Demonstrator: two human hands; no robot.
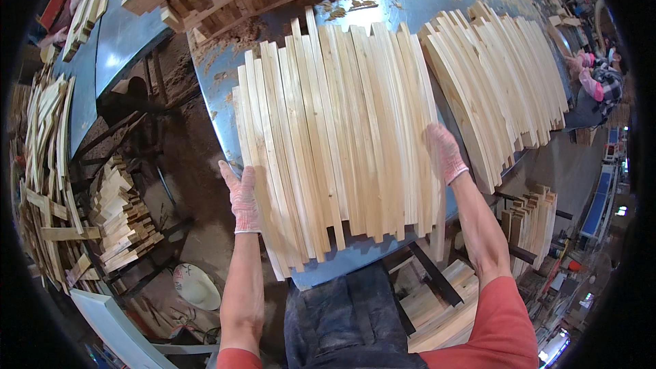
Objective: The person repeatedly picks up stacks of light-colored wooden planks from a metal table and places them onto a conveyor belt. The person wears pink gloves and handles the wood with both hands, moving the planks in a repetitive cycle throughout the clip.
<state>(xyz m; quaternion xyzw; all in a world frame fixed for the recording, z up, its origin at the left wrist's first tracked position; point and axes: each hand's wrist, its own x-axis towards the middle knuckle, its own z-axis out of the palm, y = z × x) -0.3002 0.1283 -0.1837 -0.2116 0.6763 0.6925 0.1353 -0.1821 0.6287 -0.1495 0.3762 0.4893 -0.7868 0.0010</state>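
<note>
Left of the blue table (pixel 342 266), the gloved left hand (pixel 242 201) braces, thumb and fingers apart, against the row of wooden strips (pixel 355 130) lying on it; over its right side, the right hand (pixel 445 152) presses flat, fingers together. Squaring up, seemingly; next calls for even inward pressure.

No legible text noted in the head view; small dark marks (pixel 180 275) show on the rounded white hat (pixel 198 290) at lower left (too small and blurred to resolve, so writing or mere scuffs, cannot tell).
</note>
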